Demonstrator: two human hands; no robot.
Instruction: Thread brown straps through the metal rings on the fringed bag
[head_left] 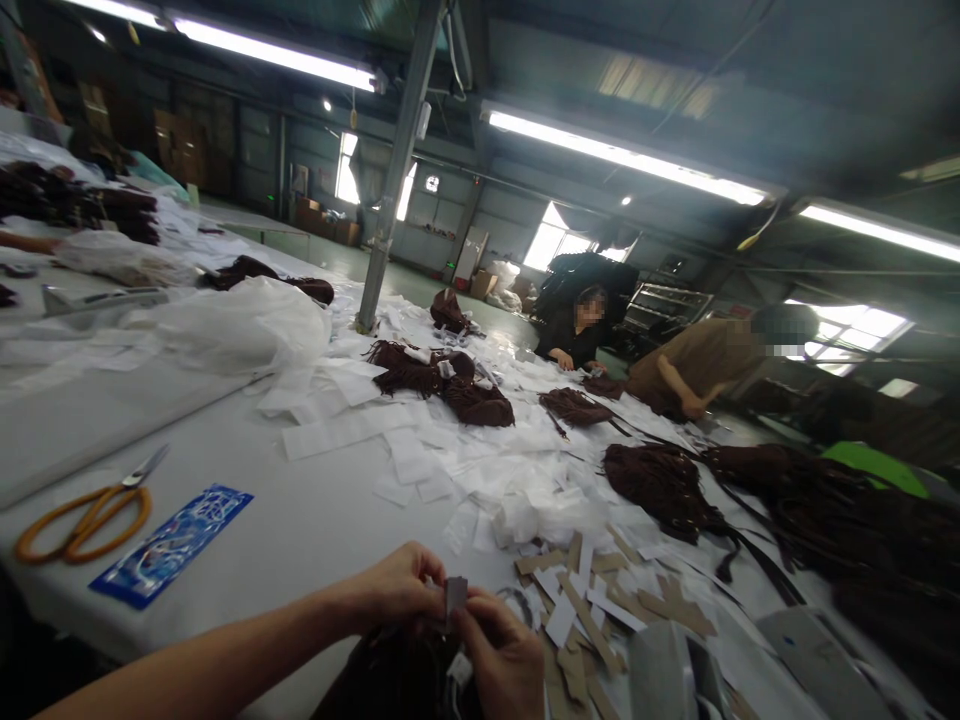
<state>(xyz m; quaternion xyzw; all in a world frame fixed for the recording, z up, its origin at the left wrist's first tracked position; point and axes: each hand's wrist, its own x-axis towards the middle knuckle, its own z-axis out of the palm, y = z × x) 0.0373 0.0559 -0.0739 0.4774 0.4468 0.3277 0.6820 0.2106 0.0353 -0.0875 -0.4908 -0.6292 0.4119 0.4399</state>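
At the near table edge, my left hand [405, 590] and my right hand [504, 645] meet, fingers pinched together. A small flat grey piece [456, 592] sticks up between their fingertips, and both hands seem to grip it. Just below lies a dark brown item [390, 675], partly hidden by my hands and the frame's lower edge. A small white tag [459, 668] hangs beside my right hand's fingers. Beyond my left forearm rest a blue printed packet [174, 545] and scissors with orange handles [90, 520].
Strips of brown and white card [581, 600] lie right of my hands, beside a grey metallic object [667, 665]. White paper sheets and dark brown fringed bags [656, 485] cover the table further off. A post [394, 170] rises behind. Two people work across the table.
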